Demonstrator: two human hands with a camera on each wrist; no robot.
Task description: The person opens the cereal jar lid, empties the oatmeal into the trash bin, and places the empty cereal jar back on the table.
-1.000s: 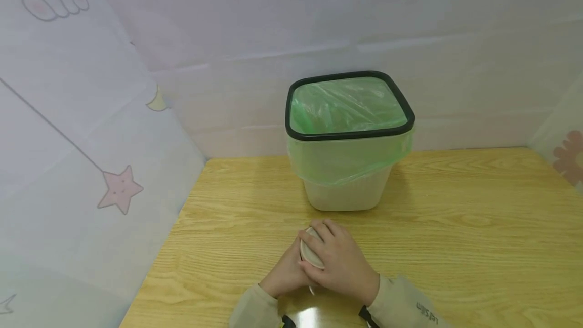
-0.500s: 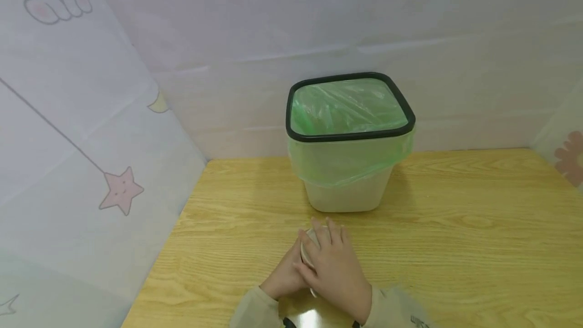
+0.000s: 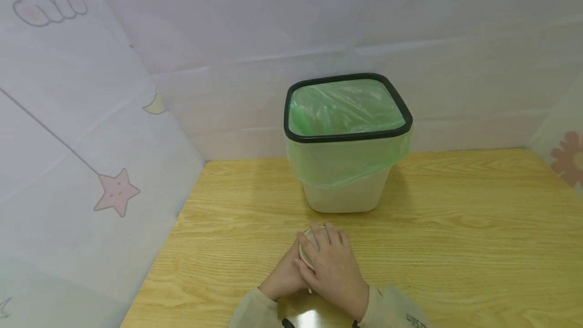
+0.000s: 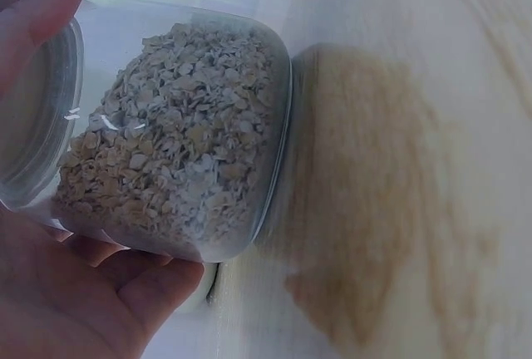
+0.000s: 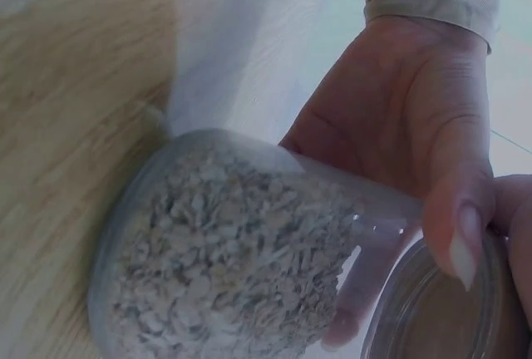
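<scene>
A clear jar (image 5: pixel 229 247), partly filled with what look like rolled oats (image 4: pixel 179 135), stands upright on the wooden table in front of me. My left hand (image 3: pixel 286 273) grips the jar's side, thumb near its top, as the right wrist view shows. Over the round beige lid (image 3: pixel 311 237) lies my right hand (image 3: pixel 335 267), fingers spread across it and thumb against its near edge, holding it. From the head view the hands hide most of the jar. Only the tips of the right hand show in the left wrist view.
Behind the hands a white bin (image 3: pixel 343 199) with a black rim and a green liner (image 3: pixel 350 108) stands on the table (image 3: pixel 455 227). Pale printed sheets (image 3: pixel 255 24) hang behind and to the left.
My right hand has turned clockwise on the lid, its fingers swinging right and its wrist coming nearer and left. In the last half second it has barely moved. The left hand keeps its hold.
</scene>
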